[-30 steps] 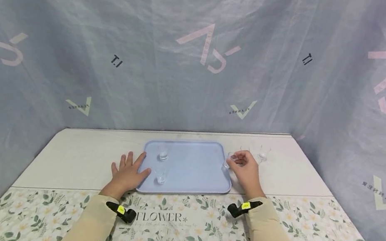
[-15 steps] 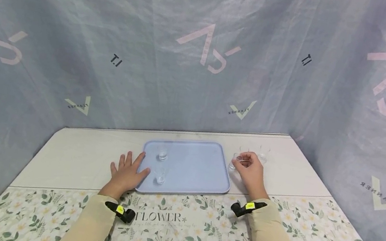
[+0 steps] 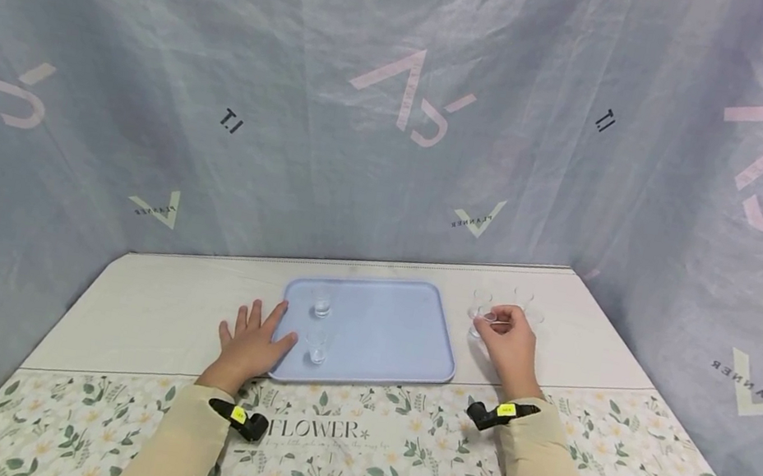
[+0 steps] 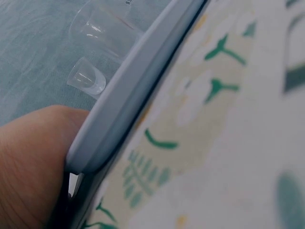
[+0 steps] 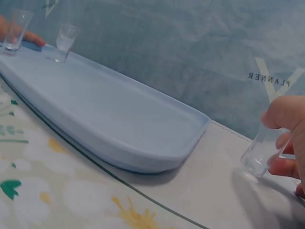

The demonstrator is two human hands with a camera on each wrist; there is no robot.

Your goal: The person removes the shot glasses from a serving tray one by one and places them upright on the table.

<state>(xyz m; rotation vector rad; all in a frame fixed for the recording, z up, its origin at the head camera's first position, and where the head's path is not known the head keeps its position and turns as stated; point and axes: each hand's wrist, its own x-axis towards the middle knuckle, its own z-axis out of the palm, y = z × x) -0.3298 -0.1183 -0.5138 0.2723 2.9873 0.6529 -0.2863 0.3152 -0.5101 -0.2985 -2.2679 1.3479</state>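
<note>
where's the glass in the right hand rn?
In the head view the glass is pinched by the right hand, on the table just right of the blue tray, beside the other glasses off the tray.

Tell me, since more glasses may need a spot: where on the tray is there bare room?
The blue tray is bare across its middle and right side, up to the right rim. Its left side holds two glasses, beside the left hand. Off its right rim it is crowded: the right hand pinches a glass among others.
</note>
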